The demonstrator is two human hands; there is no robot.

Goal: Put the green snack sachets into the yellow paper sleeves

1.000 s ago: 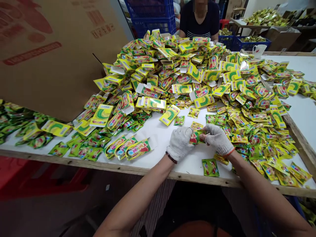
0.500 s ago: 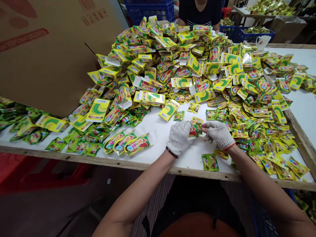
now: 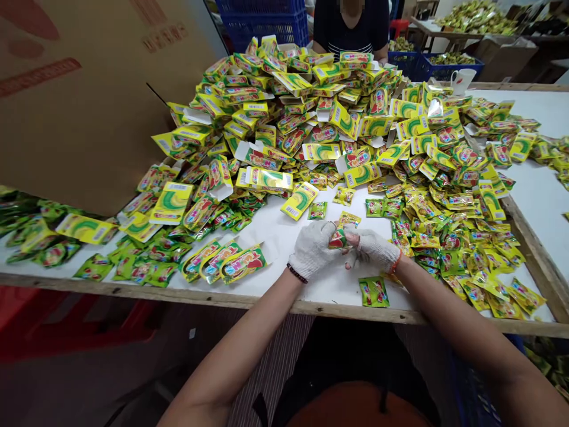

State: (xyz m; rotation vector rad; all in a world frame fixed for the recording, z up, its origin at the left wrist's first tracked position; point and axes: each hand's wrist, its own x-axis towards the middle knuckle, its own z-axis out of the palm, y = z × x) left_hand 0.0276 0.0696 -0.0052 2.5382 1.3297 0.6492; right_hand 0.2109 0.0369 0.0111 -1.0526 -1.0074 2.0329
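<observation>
From the head camera I see my left hand [image 3: 312,249] and right hand [image 3: 374,249], both in white knit gloves, closed narrow and pinching a small green-and-red foil sachet [image 3: 338,239] between them, just above the white-topped table [image 3: 537,196]. Much looks left: a tall heap of yellow-green paper cartons [image 3: 284,118] fills the table's middle, with loose yellow foil sachets [image 3: 444,237] spread to the right.

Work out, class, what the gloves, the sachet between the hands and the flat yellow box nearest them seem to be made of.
The gloves look like knitted cotton, matt white, with a coarse visible knit. The sachet looks like printed plastic or foil film, glossy with bright highlights; which one is hard to tell. The yellow box looks like thin printed card, smooth and slightly shiny, with crisp folded edges.
</observation>
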